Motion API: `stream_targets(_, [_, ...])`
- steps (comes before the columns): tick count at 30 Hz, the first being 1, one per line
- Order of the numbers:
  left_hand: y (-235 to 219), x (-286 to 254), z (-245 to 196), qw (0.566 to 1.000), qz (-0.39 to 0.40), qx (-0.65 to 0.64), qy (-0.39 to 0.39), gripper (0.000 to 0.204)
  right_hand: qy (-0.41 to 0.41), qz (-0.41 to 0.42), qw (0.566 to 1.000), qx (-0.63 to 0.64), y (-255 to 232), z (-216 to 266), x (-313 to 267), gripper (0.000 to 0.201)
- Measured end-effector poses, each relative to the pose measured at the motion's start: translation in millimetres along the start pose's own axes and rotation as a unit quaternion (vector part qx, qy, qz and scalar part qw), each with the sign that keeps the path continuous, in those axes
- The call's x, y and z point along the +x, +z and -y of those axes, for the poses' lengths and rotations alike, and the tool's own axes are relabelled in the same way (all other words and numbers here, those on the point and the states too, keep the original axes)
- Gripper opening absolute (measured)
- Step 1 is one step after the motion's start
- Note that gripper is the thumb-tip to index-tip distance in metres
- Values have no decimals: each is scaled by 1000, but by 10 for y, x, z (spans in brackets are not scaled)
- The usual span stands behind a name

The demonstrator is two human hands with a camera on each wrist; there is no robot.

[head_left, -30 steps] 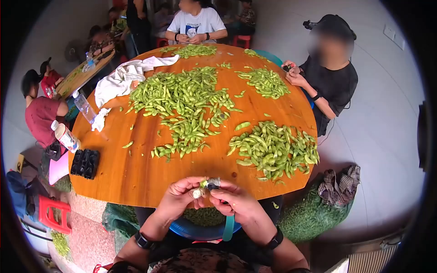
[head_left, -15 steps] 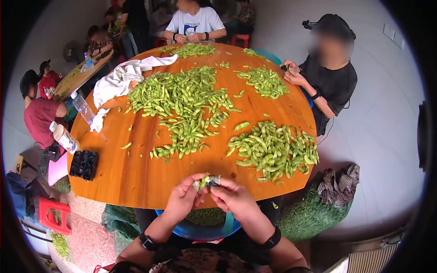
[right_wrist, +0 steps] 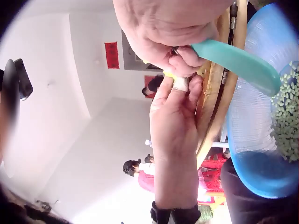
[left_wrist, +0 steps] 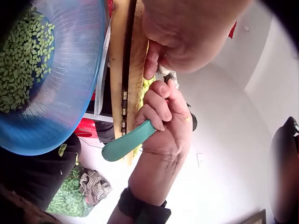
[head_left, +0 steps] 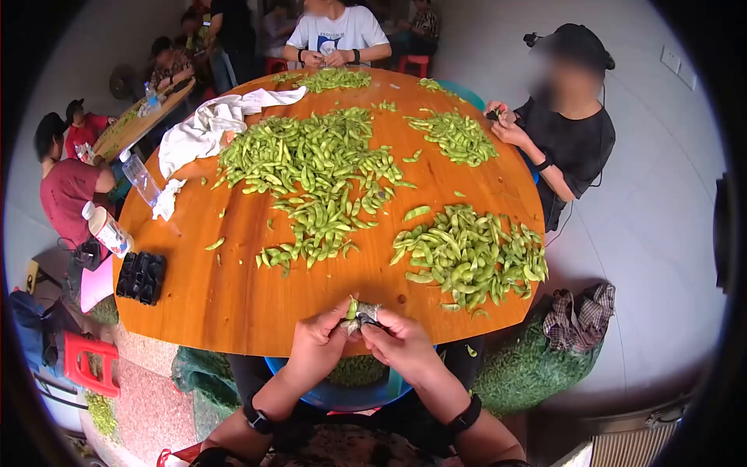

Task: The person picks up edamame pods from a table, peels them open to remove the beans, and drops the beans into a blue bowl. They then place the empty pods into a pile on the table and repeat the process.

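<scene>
Over the near table edge, my left hand point(head_left: 317, 342) pinches a green edamame pod point(head_left: 352, 309) that stands tip up between thumb and fingers. White wrapping point(right_wrist: 181, 84) covers one of its fingertips. My right hand point(head_left: 405, 346) meets it from the right, fingertips right at the pod. Its curled fingers grip a tool by a curved teal handle point(left_wrist: 128, 141), which sticks out below the palm; the tool's working end is hidden by the fingers. Below both hands sits a blue mesh basket point(left_wrist: 77, 74) with shelled green beans point(left_wrist: 23, 56) inside.
Heaps of edamame pods point(head_left: 471, 257) lie on the round wooden table point(head_left: 194, 288). A black tray point(head_left: 141, 278), bottles point(head_left: 109, 231) and a white cloth point(head_left: 204, 132) line its left side. A person in black point(head_left: 572, 140) sits at the right, another in white point(head_left: 336, 35) opposite.
The pod has tilted upright in my left fingers, and the white wrapping has turned out of clear sight. My right hand has swung the teal handle further under itself, so less of it shows from above.
</scene>
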State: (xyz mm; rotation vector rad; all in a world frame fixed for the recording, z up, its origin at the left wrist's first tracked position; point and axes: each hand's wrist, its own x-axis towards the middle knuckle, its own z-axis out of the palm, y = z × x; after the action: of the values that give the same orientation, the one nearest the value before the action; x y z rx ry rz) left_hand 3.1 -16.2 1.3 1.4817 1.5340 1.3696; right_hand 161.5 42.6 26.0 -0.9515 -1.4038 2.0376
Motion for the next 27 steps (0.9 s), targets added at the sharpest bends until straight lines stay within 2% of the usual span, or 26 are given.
stream_targets(4, [-62,16,36,996,25,-82,-29,45,-31,-26,999,-18,36,-6,41,16])
stream_targets(6, [-140,55,40,961,81,-248,-98,39,22,15,996,89,-12,44,61,17])
stream_targets(7, [-171,77,23,960,81,-248,-99,39,23,14,996,89,-33,73,73,17])
stream_targets(10, [-270,135,-16,915,101,-345,-181,35,62,57,992,92,-74,132,118,18])
stream_targets(11, [-297,150,-7,916,100,-345,-182,35,63,58,992,92,-86,136,137,18])
stream_targets(13, [-340,167,9,875,100,-426,-204,34,75,86,988,106,-105,158,175,18])
stream_targets(15, [-360,172,-1,872,91,-434,-208,36,76,96,987,108,-70,182,198,17])
stream_targets(18, [-296,188,-54,874,69,-431,-214,36,39,51,997,40,11,139,251,17])
stream_targets(19, [-252,180,-53,894,61,-405,-181,35,-105,-11,988,-115,62,73,253,17])
stream_targets(20, [-215,170,-48,912,54,-379,-148,35,-245,-72,930,-265,100,23,245,16])
stream_targets(21, [-195,164,-38,912,52,-380,-146,35,-226,-67,923,-304,126,17,217,17])
stream_targets(23, [-156,146,-20,954,48,-269,-123,35,-281,-94,911,-287,151,-168,266,13])
stream_targets(24, [-135,139,-33,958,51,-259,-109,34,-281,-92,911,-288,126,-128,250,13])
stream_targets(25, [-125,127,-26,958,48,-260,-108,34,-171,-50,973,-145,81,-49,213,12])
stream_targets(26, [-119,114,-15,965,53,-236,-100,34,-54,-7,998,3,66,19,178,11])
stream_targets(27, [-118,104,-9,971,58,-211,-93,35,-54,-5,999,2,92,72,135,11])
